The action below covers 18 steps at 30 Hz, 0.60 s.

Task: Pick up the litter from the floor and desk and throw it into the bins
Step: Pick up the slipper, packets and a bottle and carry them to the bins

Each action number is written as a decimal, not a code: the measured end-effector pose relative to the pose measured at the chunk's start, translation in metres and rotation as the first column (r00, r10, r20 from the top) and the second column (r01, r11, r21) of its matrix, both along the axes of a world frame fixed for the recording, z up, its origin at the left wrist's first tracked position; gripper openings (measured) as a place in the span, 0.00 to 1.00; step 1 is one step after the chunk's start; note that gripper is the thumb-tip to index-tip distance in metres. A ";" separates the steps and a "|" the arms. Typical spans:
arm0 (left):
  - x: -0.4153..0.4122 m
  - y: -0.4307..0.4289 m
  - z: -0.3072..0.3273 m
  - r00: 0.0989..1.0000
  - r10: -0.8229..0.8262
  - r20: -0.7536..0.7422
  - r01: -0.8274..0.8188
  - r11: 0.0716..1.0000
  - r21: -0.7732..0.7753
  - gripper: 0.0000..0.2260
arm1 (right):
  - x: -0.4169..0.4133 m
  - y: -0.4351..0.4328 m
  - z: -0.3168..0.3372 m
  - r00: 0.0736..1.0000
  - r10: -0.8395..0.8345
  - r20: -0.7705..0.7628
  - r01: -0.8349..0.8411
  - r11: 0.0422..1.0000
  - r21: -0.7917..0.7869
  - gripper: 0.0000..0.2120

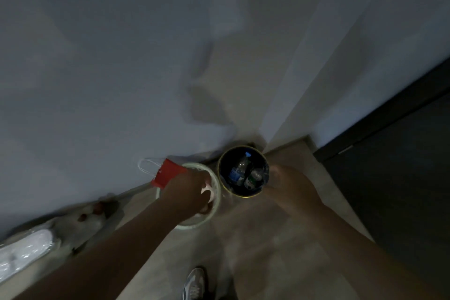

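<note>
Walls close a tight corner just beyond the left hand (191, 190), which grips a red paper bag (168, 174) over the pale bin (218, 200), dark bin (229, 161) beside; blurred right hand (283, 179) spread cannot be told.

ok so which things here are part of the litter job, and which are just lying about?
Job: pale bin, dark bin with bottles inside, red paper bag by the left hand, right hand near the dark bin.
Lying about: plastic-wrapped white bundle by the wall, grey shoe, dark door.
</note>
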<state>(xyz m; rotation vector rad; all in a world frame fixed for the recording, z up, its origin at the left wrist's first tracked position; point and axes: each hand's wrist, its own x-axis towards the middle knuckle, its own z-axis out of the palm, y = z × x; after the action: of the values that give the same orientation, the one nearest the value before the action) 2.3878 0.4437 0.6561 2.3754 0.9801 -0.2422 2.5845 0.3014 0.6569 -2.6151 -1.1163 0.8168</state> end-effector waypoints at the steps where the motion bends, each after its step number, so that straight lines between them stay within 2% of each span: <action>1: -0.004 -0.003 0.019 1.000 0.010 0.022 -0.010 1.000 0.008 0.14 | -0.003 -0.002 0.022 1.000 0.030 0.010 -0.030 0.999 0.025 0.22; 5: -0.027 -0.029 0.099 0.992 0.085 0.092 -0.091 0.994 0.065 0.13 | -0.016 -0.018 0.106 0.971 0.204 0.127 -0.219 0.968 0.124 0.22; 9: -0.060 -0.068 0.172 0.982 0.113 0.153 -0.135 0.981 0.136 0.13 | -0.035 -0.044 0.185 0.936 0.338 0.102 -0.352 0.918 0.185 0.24; 14: -0.112 -0.118 0.242 0.934 0.246 0.259 -0.296 0.938 0.179 0.13 | -0.072 -0.061 0.270 0.864 0.462 0.198 -0.503 0.800 0.327 0.22; 18: -0.161 -0.151 0.284 0.866 0.348 0.359 -0.437 0.875 0.207 0.14 | -0.114 -0.061 0.321 0.741 0.618 0.264 -0.671 0.665 0.327 0.23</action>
<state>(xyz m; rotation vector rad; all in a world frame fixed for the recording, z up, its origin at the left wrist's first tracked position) 2.2265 0.2926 0.9400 2.2840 1.3851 0.4488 2.4703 0.2409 0.9775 -1.9258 -2.0665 0.4276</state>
